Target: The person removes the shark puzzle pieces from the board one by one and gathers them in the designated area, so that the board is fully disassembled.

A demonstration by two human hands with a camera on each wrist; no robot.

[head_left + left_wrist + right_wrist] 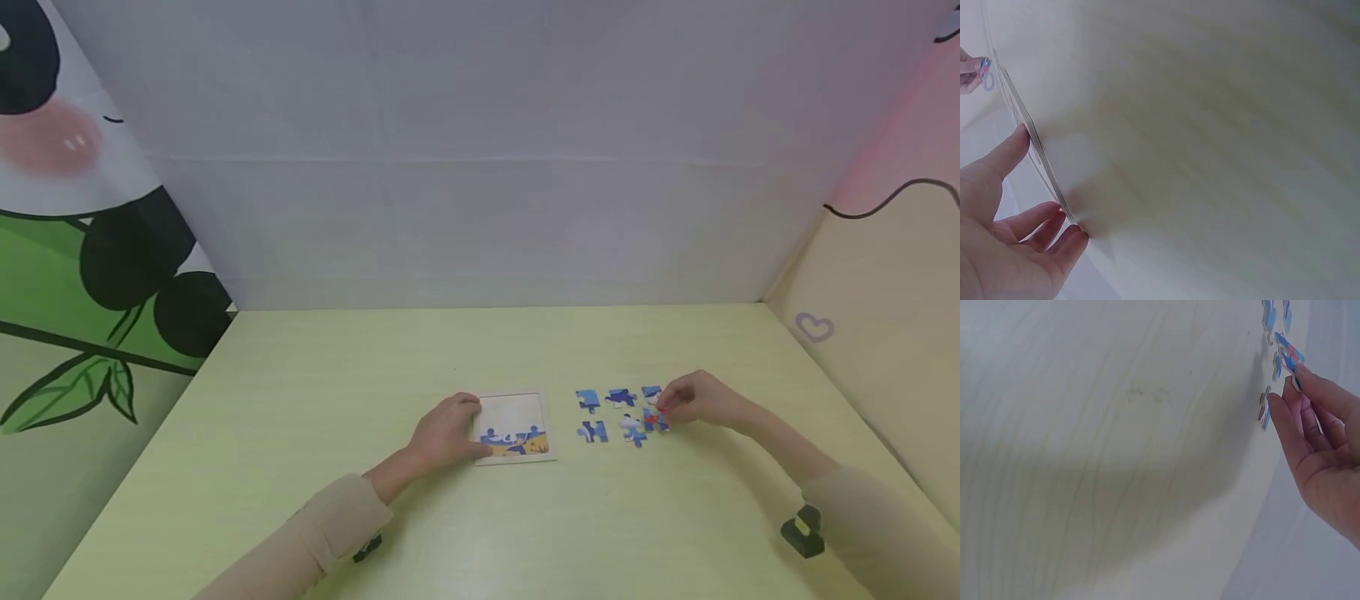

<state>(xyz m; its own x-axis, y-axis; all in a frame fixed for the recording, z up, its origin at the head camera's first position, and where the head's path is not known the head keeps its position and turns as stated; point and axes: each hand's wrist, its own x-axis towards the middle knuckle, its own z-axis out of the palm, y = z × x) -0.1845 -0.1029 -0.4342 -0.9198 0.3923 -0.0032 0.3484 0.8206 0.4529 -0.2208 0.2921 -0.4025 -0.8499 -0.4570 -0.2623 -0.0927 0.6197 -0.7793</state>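
Fingertips [1294, 384] of the right hand [701, 402] pinch a red-and-blue jigsaw piece [654, 419] at the right edge of a cluster of loose blue pieces [607, 412] on the pale green table [300, 400]; the thumb and first fingers are curled in on the piece, its far edge tilted off the surface in the right wrist view. To the left, well apart from the cluster, lies a square puzzle board [517, 417] with only its bottom row filled in blue and orange. The left hand [446, 433] rests against the board's left edge, fingers [1041, 219] nearly straight and relaxed, touching the rim without gripping. Beige sleeves cover both forearms. A panda-print curtain [67, 208] hangs at left.
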